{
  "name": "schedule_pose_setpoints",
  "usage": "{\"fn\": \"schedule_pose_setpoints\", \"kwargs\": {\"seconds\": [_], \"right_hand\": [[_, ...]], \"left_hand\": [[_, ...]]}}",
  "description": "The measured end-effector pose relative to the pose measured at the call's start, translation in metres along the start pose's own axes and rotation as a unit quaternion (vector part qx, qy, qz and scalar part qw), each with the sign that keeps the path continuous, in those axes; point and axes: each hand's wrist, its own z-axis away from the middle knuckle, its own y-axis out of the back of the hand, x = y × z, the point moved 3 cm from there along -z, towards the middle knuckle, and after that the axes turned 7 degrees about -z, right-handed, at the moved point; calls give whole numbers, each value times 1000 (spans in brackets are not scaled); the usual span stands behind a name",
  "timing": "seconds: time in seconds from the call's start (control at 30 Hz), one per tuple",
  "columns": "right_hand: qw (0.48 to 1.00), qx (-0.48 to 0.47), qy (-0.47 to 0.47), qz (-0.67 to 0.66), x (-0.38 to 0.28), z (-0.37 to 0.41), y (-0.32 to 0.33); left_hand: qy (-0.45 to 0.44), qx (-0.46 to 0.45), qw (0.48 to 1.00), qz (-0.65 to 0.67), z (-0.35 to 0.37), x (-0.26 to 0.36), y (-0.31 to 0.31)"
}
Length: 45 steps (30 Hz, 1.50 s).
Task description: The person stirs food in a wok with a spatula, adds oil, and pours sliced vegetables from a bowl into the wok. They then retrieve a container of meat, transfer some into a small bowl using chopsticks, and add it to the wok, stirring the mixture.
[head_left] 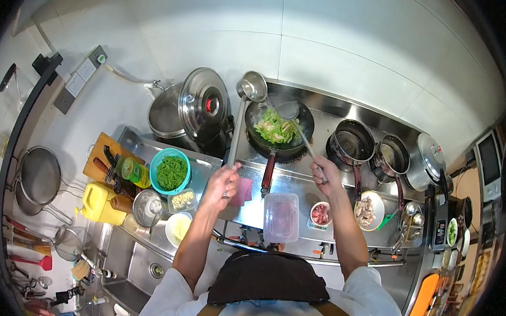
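A cook's left hand (222,182) closes around a long steel ladle (251,88) held at ten o'clock of the black wok (291,151), while the right hand (324,171) grips a steel spatula (289,110) set in chopped green vegetables (275,127) inside it; a hard push could toss greens over the rim.

- The long-handled steel ladle (252,87) has a round, deep bowl. The bowl is raised just beyond the wok's left rim. Its thin handle runs straight down to the left hand (221,184), which grips the end.
- The slim steel spatula (289,110) slants with its blade over the greens. Its handle ends in the closed right hand (324,173).
- The round black wok (308,125) sits on the steel cooktop (292,180). It holds pale green chopped vegetables (273,127), and its 1 reddish handle points toward the person.
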Motion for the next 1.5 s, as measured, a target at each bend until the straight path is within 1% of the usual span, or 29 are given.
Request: {"fn": "schedule_pose_setpoints", "kwargs": {"seconds": [0.13, 0.2, 0.23, 0.3, 0.33, 0.4, 0.47, 0.53, 0.57, 0.67, 0.7, 0.73, 0.77, 0.8, 0.83, 0.87, 0.93, 0.97, 1.1, 1.17, 1.2, 1.27, 1.3, 1.33, 1.37, 1.4, 1.43, 1.47, 1.5], "right_hand": [[999, -29, 0, 19, -41, 34, 16], [989, 0, 33, 144, -59, 50, 13], [989, 0, 32, 146, -66, 55, 7], [953, 26, 75, 291, -78, 61, -2], [953, 26, 74, 292, -78, 58, -4], [912, 18, 165, 374, -82, 55, -13], [898, 12, 165, 409, -83, 55, -19], [744, 53, 328, 580, -82, 56, -29], [724, 39, 382, 573, -79, 55, -32], [704, 46, 417, 574, -63, 40, -24], [663, 61, 406, 626, -64, 33, -16], [618, 74, 395, 676, -65, 26, -9], [733, 47, 283, 616, -65, 20, -3], [827, 21, 161, 538, -62, 17, -1], [888, 37, 101, 447, -64, 27, -18], [887, 37, 100, 449, -72, 26, -24], [891, 49, -20, 451, -85, 19, -28], [883, 58, -41, 464, -94, 17, -32], [818, 59, -105, 563, -133, -11, -39], [786, 65, -131, 601, -148, -36, -41], [816, 102, -147, 550, -149, -56, -34], [847, 109, -159, 496, -144, -101, -19], [882, 111, -166, 428, -135, -114, -24], [879, 104, -171, 433, -127, -123, -25], [864, 77, -110, 485, -118, -127, -36], [844, 49, -48, 532, -109, -130, -46], [793, 43, -31, 607, -100, -132, -52], [791, 40, -35, 610, -88, -130, -53], [692, -17, 38, 721, -77, -126, -56]], "left_hand": [[-33, -70, 984, 160, 23, 39, 16], [-89, -59, 980, 170, 38, 59, 25], [-119, -36, 981, 149, 42, 67, 31], [-171, 17, 980, 104, 43, 78, 45], [-195, 45, 977, 78, 39, 80, 53], [-207, 71, 974, 58, 22, 76, 67], [-220, 176, 959, -10, 3, 67, 83], [-202, 238, 950, -21, -24, 47, 103], [-213, 254, 943, -40, -37, 34, 113], [-216, 329, 911, -126, -75, -1, 134], [-222, 350, 895, -165, -84, -9, 136], [-176, 380, 881, -220, -90, -20, 141], [-183, 412, 849, -278, -114, -43, 165], [-187, 439, 812, -336, -137, -65, 186], [-123, 428, 825, -348, -136, -70, 181], [-122, 427, 826, -346, -130, -72, 171], [-131, 470, 752, -444, -115, -78, 155], [-92, 445, 755, -473, -114, -86, 158], [-88, 460, 722, -508, -113, -119, 178], [-84, 471, 682, -552, -105, -123, 179], [-80, 475, 682, -550, -104, -127, 182], [-92, 479, 663, -568, -101, -137, 186], [-88, 486, 661, -564, -96, -138, 183], [-125, 471, 651, -582, -88, -142, 175], [-160, 455, 639, -600, -79, -143, 168], [-153, 461, 638, -598, -65, -142, 162], [-182, 424, 671, -580, -54, -141, 153], [-210, 386, 703, -560, -41, -139, 144], [-252, 364, 724, -529, -27, -137, 139]]}}
